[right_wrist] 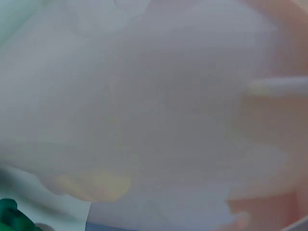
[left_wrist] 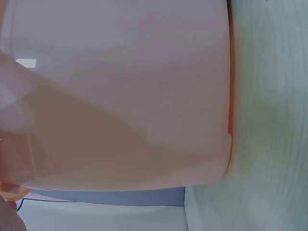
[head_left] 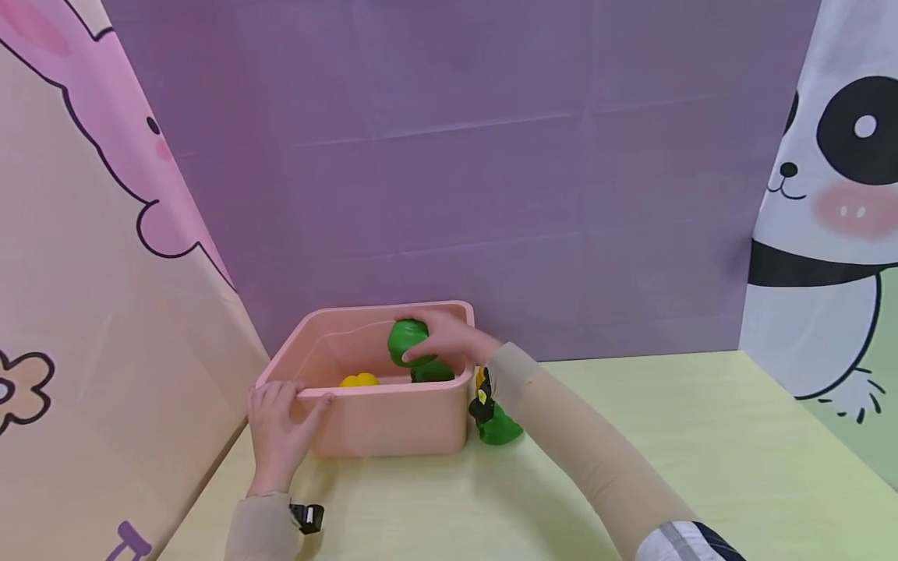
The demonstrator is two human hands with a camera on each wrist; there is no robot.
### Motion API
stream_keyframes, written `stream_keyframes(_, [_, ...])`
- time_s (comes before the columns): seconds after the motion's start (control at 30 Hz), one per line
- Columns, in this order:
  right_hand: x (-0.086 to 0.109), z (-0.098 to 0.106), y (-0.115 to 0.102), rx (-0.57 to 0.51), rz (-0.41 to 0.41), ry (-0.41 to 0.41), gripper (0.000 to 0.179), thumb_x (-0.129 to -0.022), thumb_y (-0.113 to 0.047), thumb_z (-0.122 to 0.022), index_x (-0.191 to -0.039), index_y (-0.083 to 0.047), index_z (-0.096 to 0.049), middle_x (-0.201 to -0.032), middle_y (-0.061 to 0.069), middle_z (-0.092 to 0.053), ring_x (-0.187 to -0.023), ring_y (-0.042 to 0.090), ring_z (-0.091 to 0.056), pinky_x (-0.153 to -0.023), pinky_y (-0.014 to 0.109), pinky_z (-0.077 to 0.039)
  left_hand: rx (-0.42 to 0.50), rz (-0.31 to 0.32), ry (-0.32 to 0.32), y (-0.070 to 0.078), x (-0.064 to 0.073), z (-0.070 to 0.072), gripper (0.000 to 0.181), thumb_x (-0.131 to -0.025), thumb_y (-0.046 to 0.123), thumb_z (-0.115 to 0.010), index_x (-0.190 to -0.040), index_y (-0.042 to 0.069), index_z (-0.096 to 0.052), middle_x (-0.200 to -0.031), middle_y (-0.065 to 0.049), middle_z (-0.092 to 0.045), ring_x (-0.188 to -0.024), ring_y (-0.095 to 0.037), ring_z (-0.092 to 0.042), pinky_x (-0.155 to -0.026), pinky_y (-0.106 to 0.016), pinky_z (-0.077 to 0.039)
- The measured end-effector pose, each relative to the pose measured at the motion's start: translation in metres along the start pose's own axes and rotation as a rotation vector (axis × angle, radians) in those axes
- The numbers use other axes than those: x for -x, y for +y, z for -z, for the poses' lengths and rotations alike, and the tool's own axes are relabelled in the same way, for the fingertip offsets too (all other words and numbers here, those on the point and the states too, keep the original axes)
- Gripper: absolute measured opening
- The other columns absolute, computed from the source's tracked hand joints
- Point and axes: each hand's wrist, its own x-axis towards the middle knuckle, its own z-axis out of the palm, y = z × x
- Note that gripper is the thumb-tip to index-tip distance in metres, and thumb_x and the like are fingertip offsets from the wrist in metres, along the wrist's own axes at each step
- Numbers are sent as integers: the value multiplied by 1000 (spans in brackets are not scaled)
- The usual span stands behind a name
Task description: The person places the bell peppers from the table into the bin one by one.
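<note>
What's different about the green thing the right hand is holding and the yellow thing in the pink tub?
The right hand grips the green thing, while no hand touches the yellow thing. The green thing is held higher; the yellow thing lies lower, partly hidden by the pink tub. Both look rounded.

So the pink bin [head_left: 389,425] looks like smooth moulded plastic, kinda satiny, and up close in the left wrist view it throws back a soft sheen plus one bright reflection. The round green piece [head_left: 405,341] and the green piece on the table [head_left: 500,428] look like smooth, slightly shiny plastic too. Tabletop [head_left: 666,436] has a pale wood-grain look, pretty matt. Purple backdrop [head_left: 449,179] reads as matt cloth with fold creases, the panda sheet [head_left: 807,335] looks like printed fabric, and the beige sleeves [head_left: 596,452] are dull, wrinkly cloth
</note>
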Motion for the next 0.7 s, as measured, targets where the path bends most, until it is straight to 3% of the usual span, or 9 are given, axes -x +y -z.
stream_keyframes(0.17, [3, -1, -6, 93, 2, -71, 65, -81, -25, -78, -140, -20, -49, -124, -2, -56, -98, 15, -53, -82, 26, -47, 0, -7, 4, 0, -1, 1, 35, -76, 26, -79, -93, 0, -63, -89, -16, -60, -101, -37, -45, -111, -61, -9])
stream_keyframes(0.33, [3, -3, -8, 121, 5, -114, 64, -82, -27, -77, -140, -23, -49, -120, -3, -55, -98, 14, -53, -81, 25, -47, -3, -7, 1, 0, -3, 3, 34, -77, 25, -79, -92, 0, -63, -89, -16, -60, -101, -38, -45, -111, -60, -10])
stream_keyframes(0.57, [-1, -5, -12, -19, -4, -74, 66, -82, -24, -78, -140, -15, -49, -121, -1, -56, -96, 16, -55, -80, 25, -49, -10, 2, -1, -3, -1, 5, 34, -78, 26, -79, -93, 0, -63, -90, -16, -60, -102, -38, -45, -111, -61, -9])
stream_keyframes(0.7, [-2, -10, -12, -141, -90, -87, 64, -82, -22, -77, -138, -11, -50, -117, 0, -56, -97, 18, -55, -81, 27, -49, -12, -10, 5, -3, 1, 4, 33, -76, 24, -79, -93, 1, -63, -89, -16, -60, -100, -38, -46, -110, -62, -10])
